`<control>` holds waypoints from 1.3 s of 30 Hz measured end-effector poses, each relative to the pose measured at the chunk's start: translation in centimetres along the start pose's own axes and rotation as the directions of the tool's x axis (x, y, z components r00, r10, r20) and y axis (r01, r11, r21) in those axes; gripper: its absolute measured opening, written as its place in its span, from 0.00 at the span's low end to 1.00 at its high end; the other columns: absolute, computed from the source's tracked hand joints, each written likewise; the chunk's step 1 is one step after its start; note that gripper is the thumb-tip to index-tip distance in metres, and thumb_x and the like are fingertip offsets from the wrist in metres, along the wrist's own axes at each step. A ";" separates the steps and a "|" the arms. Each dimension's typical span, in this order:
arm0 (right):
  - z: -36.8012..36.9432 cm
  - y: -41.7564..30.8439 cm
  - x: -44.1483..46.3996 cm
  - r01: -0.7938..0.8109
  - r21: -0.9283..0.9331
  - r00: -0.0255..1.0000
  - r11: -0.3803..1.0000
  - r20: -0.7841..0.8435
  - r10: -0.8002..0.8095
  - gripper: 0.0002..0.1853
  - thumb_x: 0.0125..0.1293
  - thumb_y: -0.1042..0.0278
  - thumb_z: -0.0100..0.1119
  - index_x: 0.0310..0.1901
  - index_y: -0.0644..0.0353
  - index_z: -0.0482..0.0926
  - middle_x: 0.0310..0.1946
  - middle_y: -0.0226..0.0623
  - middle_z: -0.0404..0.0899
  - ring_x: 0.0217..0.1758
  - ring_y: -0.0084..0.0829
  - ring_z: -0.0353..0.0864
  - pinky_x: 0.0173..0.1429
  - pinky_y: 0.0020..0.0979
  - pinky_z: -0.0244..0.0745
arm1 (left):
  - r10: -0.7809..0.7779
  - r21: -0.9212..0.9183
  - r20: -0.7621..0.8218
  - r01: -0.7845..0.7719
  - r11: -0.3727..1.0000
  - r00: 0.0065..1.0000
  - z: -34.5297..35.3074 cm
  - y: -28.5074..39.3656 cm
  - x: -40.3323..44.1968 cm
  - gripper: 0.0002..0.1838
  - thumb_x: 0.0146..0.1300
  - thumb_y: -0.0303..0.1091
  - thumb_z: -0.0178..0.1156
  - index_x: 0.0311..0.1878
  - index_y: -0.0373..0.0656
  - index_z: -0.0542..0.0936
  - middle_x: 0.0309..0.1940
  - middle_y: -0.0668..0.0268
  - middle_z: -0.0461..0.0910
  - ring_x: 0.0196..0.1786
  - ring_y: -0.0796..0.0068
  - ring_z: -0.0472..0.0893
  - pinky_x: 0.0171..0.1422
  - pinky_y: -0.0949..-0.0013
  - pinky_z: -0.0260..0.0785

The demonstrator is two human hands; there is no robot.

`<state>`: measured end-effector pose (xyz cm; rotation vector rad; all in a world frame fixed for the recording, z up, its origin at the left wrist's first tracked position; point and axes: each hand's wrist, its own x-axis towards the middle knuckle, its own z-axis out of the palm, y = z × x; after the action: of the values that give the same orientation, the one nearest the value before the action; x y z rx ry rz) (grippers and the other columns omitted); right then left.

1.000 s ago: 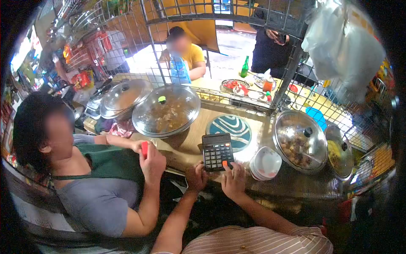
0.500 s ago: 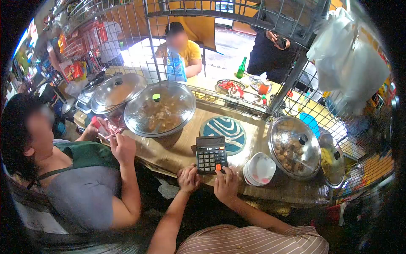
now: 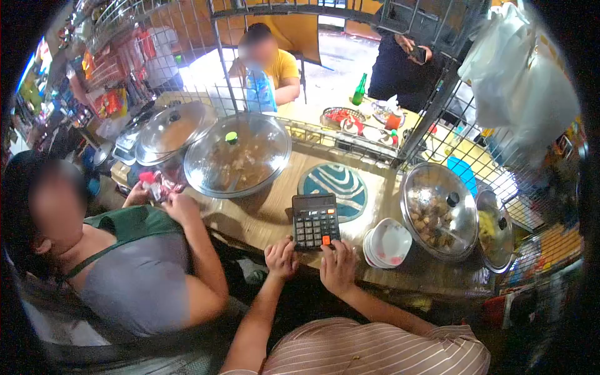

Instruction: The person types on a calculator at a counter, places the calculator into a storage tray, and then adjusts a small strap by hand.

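A black calculator (image 3: 315,222) with grey keys and one orange key lies on the wooden counter in front of me. My left hand (image 3: 281,259) rests on the counter's front edge by the calculator's lower left corner, fingers laid over the edge. At the lower right corner is my right hand (image 3: 338,265), its fingers stretched forward on the edge close to the orange key. Neither hand lifts anything. Behind the calculator lies a round teal and white patterned mat (image 3: 333,190). A stack of small white bowls (image 3: 389,242) stands right of my right hand.
Covered food pans stand left (image 3: 237,153) and right (image 3: 439,209) on the counter. A metal grid (image 3: 369,147) fences its far side. At left, a co-worker (image 3: 134,275) handles a pink-and-white bundle (image 3: 161,185). Plastic bags (image 3: 519,81) hang upper right. People are beyond the grid.
My right fingers have shifted slightly away from the orange key. My left fingers look less curled. The co-worker has lowered the hand at the bundle and leans nearer. The view has shifted slightly.
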<state>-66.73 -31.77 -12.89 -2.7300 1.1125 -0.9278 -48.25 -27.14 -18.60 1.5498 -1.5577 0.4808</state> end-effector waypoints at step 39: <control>5.7 3.4 2.6 -0.221 0.840 0.946 0.496 0.061 0.318 0.30 0.61 0.78 0.54 0.63 0.64 0.53 0.57 0.44 0.60 0.60 0.37 0.62 0.67 0.36 0.55 | -0.700 -0.074 0.054 0.702 0.709 0.712 0.9 0.0 4.8 0.18 0.72 0.45 0.43 0.46 0.47 0.80 0.19 0.70 0.76 0.24 0.69 0.78 0.31 0.67 0.67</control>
<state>-64.25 -36.96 -17.09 -1.6620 0.7510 -1.1557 -47.83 -30.78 -15.37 1.9265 -0.8616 -0.0485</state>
